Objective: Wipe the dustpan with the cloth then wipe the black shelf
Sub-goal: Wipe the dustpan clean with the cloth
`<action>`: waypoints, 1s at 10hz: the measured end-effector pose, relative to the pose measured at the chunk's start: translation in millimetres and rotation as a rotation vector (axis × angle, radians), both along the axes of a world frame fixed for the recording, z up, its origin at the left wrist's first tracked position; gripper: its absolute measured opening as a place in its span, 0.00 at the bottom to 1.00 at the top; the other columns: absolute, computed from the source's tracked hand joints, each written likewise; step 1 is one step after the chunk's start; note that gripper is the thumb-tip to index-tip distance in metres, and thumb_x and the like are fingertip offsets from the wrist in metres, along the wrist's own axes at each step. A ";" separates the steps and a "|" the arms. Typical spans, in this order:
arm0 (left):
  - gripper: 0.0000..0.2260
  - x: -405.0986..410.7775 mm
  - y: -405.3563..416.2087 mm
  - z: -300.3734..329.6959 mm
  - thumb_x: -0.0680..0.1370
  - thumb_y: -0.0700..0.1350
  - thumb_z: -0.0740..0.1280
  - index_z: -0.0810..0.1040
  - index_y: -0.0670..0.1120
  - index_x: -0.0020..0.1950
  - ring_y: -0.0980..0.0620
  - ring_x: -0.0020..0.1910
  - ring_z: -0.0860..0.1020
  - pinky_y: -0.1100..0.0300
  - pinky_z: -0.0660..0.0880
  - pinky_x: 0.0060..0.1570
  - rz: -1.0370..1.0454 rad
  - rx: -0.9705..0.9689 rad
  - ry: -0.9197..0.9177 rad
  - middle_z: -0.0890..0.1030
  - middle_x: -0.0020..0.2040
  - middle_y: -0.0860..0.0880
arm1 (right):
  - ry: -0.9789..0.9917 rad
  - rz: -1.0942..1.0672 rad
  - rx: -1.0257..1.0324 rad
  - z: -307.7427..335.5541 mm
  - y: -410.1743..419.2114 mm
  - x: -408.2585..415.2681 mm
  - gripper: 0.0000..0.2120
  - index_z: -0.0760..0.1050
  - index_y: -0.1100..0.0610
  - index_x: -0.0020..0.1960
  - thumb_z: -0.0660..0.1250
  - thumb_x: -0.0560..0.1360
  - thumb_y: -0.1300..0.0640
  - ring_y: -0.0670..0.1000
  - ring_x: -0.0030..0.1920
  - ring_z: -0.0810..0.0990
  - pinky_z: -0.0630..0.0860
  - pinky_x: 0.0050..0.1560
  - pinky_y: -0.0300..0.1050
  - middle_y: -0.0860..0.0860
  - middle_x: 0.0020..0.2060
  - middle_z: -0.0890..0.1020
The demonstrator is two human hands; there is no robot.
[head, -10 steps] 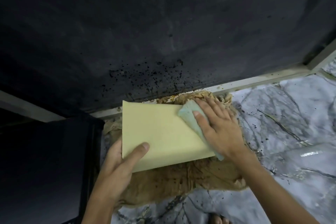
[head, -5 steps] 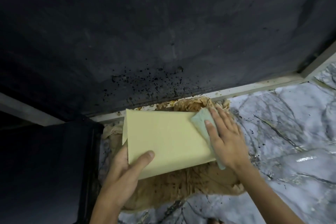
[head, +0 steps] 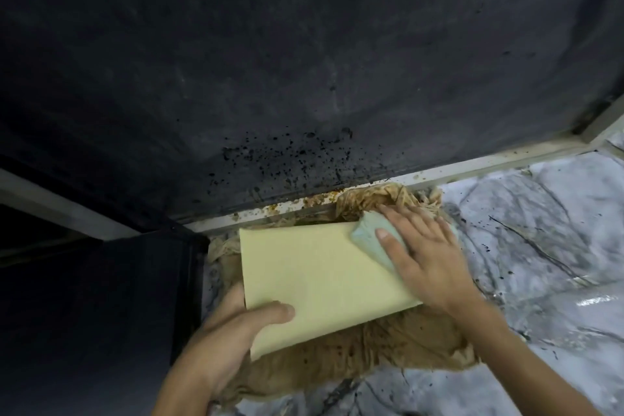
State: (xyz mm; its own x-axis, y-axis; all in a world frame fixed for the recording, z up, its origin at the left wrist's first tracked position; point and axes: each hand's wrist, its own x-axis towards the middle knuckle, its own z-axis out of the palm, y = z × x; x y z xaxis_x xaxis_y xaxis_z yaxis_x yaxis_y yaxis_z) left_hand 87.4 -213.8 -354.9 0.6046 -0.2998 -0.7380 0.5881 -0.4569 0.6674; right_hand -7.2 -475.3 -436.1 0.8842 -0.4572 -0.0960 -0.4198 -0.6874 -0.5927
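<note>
Two hands on a yellow dustpan (head: 317,280), centre frame.
Right hand (head: 425,260) presses cloth (head: 368,240) with flat, spread fingers; left hand (head: 233,338) grips the lower-left edge, thumb on top.

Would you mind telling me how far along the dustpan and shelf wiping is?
Nothing looks finished. In hand: the left hand grips the pale yellow flat dustpan while the right hand presses the pale green cloth on its far corner. Left: the black shelf, dark specks scattered near its front edge.

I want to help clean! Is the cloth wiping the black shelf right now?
No, the right hand presses the cloth on the yellow dustpan, which the left hand holds.
</note>
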 end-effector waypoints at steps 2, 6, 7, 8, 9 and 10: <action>0.23 46.0 -20.6 9.7 0.82 0.47 0.69 0.75 0.38 0.74 0.39 0.73 0.75 0.45 0.73 0.71 -0.043 -0.143 -0.068 0.77 0.74 0.36 | -0.281 0.172 0.163 -15.0 -22.1 -21.7 0.19 0.73 0.47 0.69 0.58 0.81 0.44 0.46 0.72 0.67 0.63 0.71 0.47 0.38 0.65 0.75; 0.11 -6.3 -28.5 9.0 0.69 0.48 0.79 0.87 0.49 0.50 0.46 0.52 0.86 0.47 0.79 0.55 0.180 -0.044 -0.187 0.91 0.46 0.51 | -0.419 0.016 0.136 -2.3 36.5 -50.7 0.20 0.68 0.47 0.73 0.55 0.83 0.45 0.43 0.76 0.61 0.56 0.77 0.51 0.40 0.72 0.69; 0.06 -8.2 -30.3 -1.7 0.73 0.46 0.77 0.90 0.51 0.49 0.46 0.56 0.86 0.50 0.78 0.58 0.097 0.002 -0.187 0.91 0.49 0.53 | -0.401 0.102 0.175 -2.3 67.9 -28.5 0.19 0.68 0.47 0.74 0.56 0.84 0.47 0.43 0.77 0.58 0.56 0.78 0.51 0.42 0.74 0.69; 0.15 -5.9 -25.6 -8.7 0.63 0.55 0.79 0.90 0.56 0.49 0.44 0.58 0.86 0.43 0.77 0.66 0.122 -0.001 -0.166 0.91 0.54 0.50 | -0.324 0.164 0.124 -1.2 80.2 -6.9 0.20 0.65 0.47 0.75 0.53 0.85 0.47 0.44 0.78 0.55 0.54 0.78 0.53 0.42 0.75 0.67; 0.07 -8.0 -22.1 -15.4 0.75 0.56 0.76 0.87 0.57 0.51 0.53 0.57 0.85 0.53 0.78 0.61 0.099 -0.011 -0.226 0.90 0.54 0.57 | -0.182 0.179 0.082 -13.1 62.8 -4.0 0.24 0.54 0.40 0.78 0.44 0.83 0.39 0.41 0.79 0.46 0.44 0.78 0.50 0.38 0.78 0.56; 0.08 -17.3 -25.2 -7.7 0.80 0.56 0.68 0.82 0.64 0.58 0.67 0.61 0.77 0.65 0.71 0.60 -0.056 -0.010 -0.280 0.85 0.55 0.72 | 0.059 0.010 0.174 -32.3 32.5 -2.6 0.26 0.42 0.29 0.75 0.36 0.76 0.31 0.42 0.78 0.39 0.37 0.77 0.54 0.33 0.77 0.44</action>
State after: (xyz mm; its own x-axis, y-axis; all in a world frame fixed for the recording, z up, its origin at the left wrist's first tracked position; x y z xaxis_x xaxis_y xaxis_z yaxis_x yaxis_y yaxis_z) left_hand 70.2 -238.9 -362.6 0.7667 -0.3447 -0.5417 0.3545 -0.4762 0.8047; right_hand -9.8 -442.8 -468.4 0.8792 -0.4202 -0.2244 -0.4506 -0.5810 -0.6778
